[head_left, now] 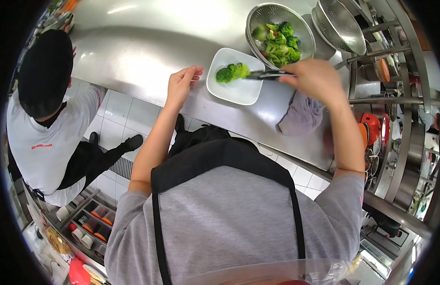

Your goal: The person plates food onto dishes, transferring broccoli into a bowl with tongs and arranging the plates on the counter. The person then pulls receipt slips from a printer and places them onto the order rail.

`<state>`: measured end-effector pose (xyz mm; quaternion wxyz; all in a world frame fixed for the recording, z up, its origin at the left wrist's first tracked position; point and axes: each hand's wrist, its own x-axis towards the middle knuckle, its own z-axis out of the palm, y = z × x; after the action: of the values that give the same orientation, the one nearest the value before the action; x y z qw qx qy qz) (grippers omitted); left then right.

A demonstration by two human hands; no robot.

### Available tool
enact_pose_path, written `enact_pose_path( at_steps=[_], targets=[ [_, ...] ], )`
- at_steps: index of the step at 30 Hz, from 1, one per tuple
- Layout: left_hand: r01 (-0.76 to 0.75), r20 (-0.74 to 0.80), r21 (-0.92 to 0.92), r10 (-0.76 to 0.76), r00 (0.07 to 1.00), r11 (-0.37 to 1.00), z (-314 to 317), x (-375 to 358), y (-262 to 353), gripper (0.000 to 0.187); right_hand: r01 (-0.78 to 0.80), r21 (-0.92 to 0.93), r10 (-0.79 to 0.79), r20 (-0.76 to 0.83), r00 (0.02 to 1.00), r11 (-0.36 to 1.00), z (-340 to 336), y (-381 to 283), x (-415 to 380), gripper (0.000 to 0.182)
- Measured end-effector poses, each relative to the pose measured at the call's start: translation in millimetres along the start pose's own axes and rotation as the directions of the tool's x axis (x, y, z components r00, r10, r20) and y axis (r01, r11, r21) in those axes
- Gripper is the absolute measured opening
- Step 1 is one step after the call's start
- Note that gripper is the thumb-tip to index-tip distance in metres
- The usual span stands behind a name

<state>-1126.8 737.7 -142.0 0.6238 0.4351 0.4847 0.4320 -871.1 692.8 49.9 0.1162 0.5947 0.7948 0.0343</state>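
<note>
My right hand (315, 80) is closed around black tongs (270, 74), whose tips reach over a white square dish (220, 91). Pieces of broccoli (232, 72) lie in that dish, touching or right beside the tong tips. My left hand (184, 81) is raised just left of the dish, its fingers curled and nothing visible in them. Behind the dish stands a metal colander (307, 40) holding more broccoli (282, 45) and some blurred pieces.
A grey cloth (301, 114) lies on the steel counter (144, 57), below my right hand. Another colander (341, 28) is at the back right, beside metal racks (396, 99). A co-worker in a black cap (45, 73) stands at the left.
</note>
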Motion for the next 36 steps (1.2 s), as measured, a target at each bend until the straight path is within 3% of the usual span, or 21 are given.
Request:
enact_pose_path(
  at_steps=[2, 8, 10, 12, 14, 15, 17, 18, 21, 24, 29, 34, 36],
  targets=[
    [-0.026, -0.015, 0.034, 0.027, 1.0, 0.999, 1, 1, -3, 0.025, -0.009, 0.042, -0.004, 0.299, 0.954, 0.999, 14, -14, 15, 0.029],
    [-0.064, -0.044, 0.158, 0.072, 0.996, 0.985, -3, 1, -12, 0.019, 0.077, 0.026, -0.081, 0.359, 0.93, 0.997, 36, -39, 38, 0.031],
    [-0.033, -0.088, 0.048, 0.037, 0.995, 0.998, -3, 0, -15, 0.024, 0.058, 0.02, -0.061, 0.39, 0.919, 0.998, 24, -38, 36, 0.032],
    [-0.025, -0.072, 0.113, 0.033, 0.997, 0.993, -19, 3, -22, 0.027, -0.03, -0.003, 0.029, 0.38, 0.925, 1.0, 9, -20, 26, 0.033],
    [-0.019, -0.062, 0.177, 0.03, 0.998, 0.984, -27, 2, -26, 0.03, -0.115, 0.033, 0.111, 0.109, 0.988, 0.993, -11, 12, 3, 0.035],
    [-0.031, -0.08, 0.125, 0.041, 0.996, 0.992, -28, -1, -26, 0.031, -0.116, 0.028, 0.112, 0.108, 0.988, 0.993, -13, 27, 0, 0.035],
    [-0.044, -0.121, 0.041, 0.049, 0.991, 0.998, -25, -8, -25, 0.031, -0.338, -0.049, 0.342, 0.098, 0.935, 0.94, -15, 54, -2, 0.036],
    [-0.047, -0.118, 0.04, 0.052, 0.992, 0.998, -22, -10, -22, 0.031, -0.342, -0.05, 0.345, 0.095, 0.934, 0.938, -8, 61, 0, 0.036],
    [-0.095, -0.124, 0.043, 0.099, 0.987, 0.995, -16, -8, -19, 0.025, -0.208, -0.11, 0.213, 0.037, 0.976, 0.972, 28, 71, 6, 0.036],
    [-0.087, -0.056, 0.142, 0.096, 0.994, 0.986, -17, -9, -20, 0.021, -0.175, -0.128, 0.181, 0.034, 0.983, 0.976, 45, 61, 18, 0.035],
    [-0.076, -0.09, 0.041, 0.08, 0.993, 0.996, -16, -8, -22, 0.019, -0.193, -0.126, 0.209, 0.131, 0.969, 0.973, 46, 65, 26, 0.032],
    [-0.065, -0.121, 0.074, 0.074, 0.99, 0.995, -29, -14, -26, 0.018, -0.099, -0.029, 0.092, -0.178, 0.98, 0.995, 27, 79, 1, 0.032],
    [-0.05, -0.138, 0.09, 0.063, 0.988, 0.995, -34, -15, -28, 0.018, -0.036, -0.031, 0.029, -0.21, 0.977, 0.999, 14, 71, -3, 0.031]
  ],
)
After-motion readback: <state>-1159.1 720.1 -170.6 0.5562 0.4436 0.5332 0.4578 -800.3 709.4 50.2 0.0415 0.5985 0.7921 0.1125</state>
